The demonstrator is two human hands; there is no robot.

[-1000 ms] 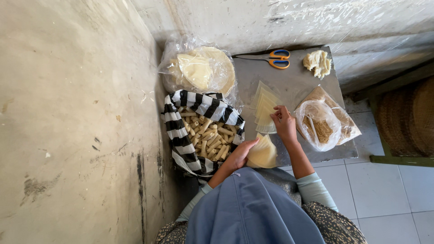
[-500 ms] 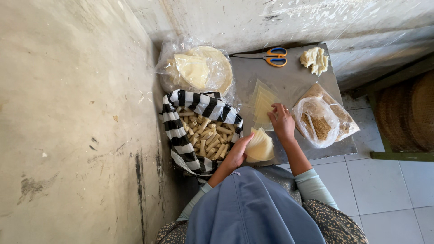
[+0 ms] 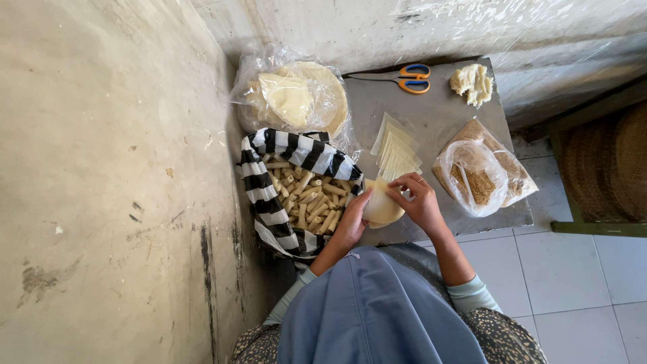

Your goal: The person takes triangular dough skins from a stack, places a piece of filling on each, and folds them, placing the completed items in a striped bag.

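Observation:
Both hands hold one pale, thin wrapper sheet (image 3: 381, 205) just above the near edge of a small grey table (image 3: 438, 118). My left hand (image 3: 352, 221) cups it from below on the left. My right hand (image 3: 418, 200) pinches its upper right edge. Just beyond them lies a fanned stack of cut triangular wrappers (image 3: 396, 149). To the left sits a black-and-white striped bag (image 3: 269, 202) filled with several rolled pastries (image 3: 306, 195).
A clear plastic bag of round wrappers (image 3: 296, 98) lies at the back left. Orange-handled scissors (image 3: 404, 77) and a lump of dough (image 3: 472, 82) sit at the table's far edge. A plastic bag of brown filling (image 3: 480, 180) lies on the right. A concrete wall (image 3: 101, 168) stands on the left, tiled floor (image 3: 579, 276) on the right.
The wrapper sheet has come up from the table's near edge and sits higher between both hands. My right hand has moved from the wrapper stack down onto the sheet.

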